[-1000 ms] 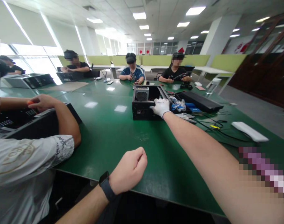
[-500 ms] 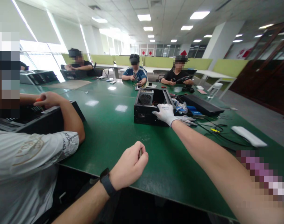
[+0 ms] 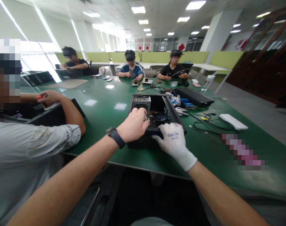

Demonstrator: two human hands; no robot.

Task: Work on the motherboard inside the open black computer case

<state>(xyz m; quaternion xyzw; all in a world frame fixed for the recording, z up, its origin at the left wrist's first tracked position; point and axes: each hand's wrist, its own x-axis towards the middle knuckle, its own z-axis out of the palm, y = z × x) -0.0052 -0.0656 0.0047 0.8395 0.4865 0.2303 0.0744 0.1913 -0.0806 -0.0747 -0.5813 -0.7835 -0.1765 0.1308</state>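
An open black computer case [image 3: 174, 113] lies on the green table close in front of me. Inside it I see a boxy power supply [image 3: 143, 100], several wires and a round black fan [image 3: 160, 116]. My left hand [image 3: 136, 123], bare with a dark watch on the wrist, is closed over the near left part of the case. A small metallic piece [image 3: 145, 117] shows between its thumb and fingers; its kind is unclear. My right hand [image 3: 172, 136], in a white glove, is wrapped over the near rim of the case, thumb on the outer side.
Right of the case lie white and blue gloves [image 3: 174, 99], a flat black panel [image 3: 194, 97], black cables [image 3: 201, 121] and a white object [image 3: 233, 121]. A co-worker at my left works at another case [image 3: 55, 116]. Several people sit across the table; a clear bottle [image 3: 207, 83] stands at far right.
My left hand has moved forward from above the table to over the case, still with the metallic piece. The case has come nearer to me, with my gloved right hand on its rim.
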